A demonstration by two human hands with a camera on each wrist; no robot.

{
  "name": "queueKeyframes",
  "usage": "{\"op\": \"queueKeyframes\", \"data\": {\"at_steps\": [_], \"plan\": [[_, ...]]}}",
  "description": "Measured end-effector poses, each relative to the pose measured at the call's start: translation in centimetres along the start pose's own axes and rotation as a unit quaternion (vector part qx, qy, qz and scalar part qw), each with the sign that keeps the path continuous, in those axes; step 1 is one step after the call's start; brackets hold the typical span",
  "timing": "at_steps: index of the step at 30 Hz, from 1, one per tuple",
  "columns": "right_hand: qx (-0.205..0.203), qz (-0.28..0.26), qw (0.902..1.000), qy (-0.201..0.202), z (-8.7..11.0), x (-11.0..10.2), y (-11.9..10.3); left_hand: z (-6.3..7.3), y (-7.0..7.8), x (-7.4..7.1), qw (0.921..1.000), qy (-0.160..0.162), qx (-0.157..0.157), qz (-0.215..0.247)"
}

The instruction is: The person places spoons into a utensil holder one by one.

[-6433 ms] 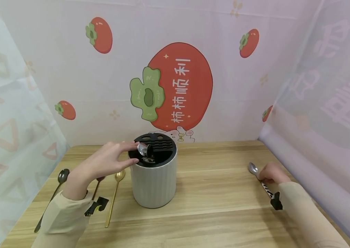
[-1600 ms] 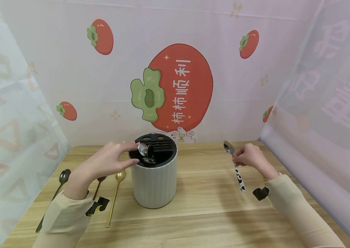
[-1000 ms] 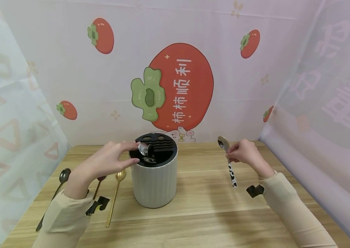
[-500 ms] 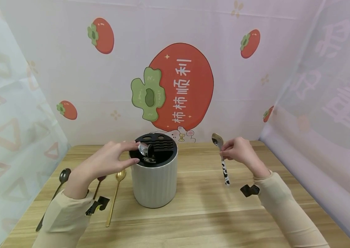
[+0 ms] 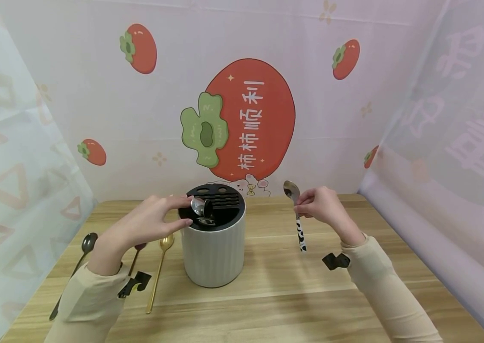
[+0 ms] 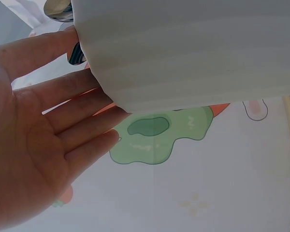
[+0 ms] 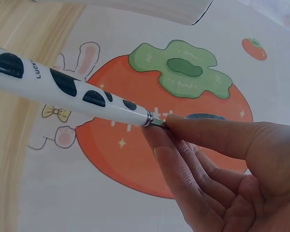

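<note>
Thumb and fingers of my right hand (image 5: 321,207) pinch a spoon (image 5: 300,233) at its metal neck, above the wood. Its bowl points up, and its white handle with black patches hangs down, as the right wrist view shows on the handle (image 7: 92,94). A ribbed white utensil holder (image 5: 212,257) with a black slotted top (image 5: 218,190) stands left of the spoon. Against its left rim rests my left hand (image 5: 149,221), fingers fairly straight and thumb spread. Silver spoon heads (image 5: 198,206) stick up from the holder's front opening, close to the left fingertips.
On the table (image 5: 276,305), left of the holder, lie a gold spoon (image 5: 160,267), a dark red spoon (image 5: 137,255) partly behind the left wrist, and a black spoon (image 5: 89,243). A printed persimmon cloth (image 5: 319,143) hangs behind and along both sides.
My right hand picked the cow-patterned spoon up off the table at the right and has carried it leftward, closer to the holder. The left hand stays at the rim.
</note>
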State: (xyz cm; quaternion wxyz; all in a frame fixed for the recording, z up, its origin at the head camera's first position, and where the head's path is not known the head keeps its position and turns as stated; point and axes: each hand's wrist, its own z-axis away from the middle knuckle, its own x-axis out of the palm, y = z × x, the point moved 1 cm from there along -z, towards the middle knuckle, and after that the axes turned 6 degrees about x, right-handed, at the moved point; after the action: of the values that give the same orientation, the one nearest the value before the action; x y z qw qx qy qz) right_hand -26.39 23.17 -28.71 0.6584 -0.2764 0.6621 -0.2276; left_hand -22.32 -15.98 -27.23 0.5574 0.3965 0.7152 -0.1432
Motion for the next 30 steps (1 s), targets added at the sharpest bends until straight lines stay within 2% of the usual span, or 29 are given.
{"op": "queueKeyframes", "data": {"at_steps": [30], "plan": [[-0.031,-0.007,0.9992,0.023,0.5,0.9,-4.2,0.0,0.1,-0.1,0.9999,-0.007,-0.004,0.007]]}}
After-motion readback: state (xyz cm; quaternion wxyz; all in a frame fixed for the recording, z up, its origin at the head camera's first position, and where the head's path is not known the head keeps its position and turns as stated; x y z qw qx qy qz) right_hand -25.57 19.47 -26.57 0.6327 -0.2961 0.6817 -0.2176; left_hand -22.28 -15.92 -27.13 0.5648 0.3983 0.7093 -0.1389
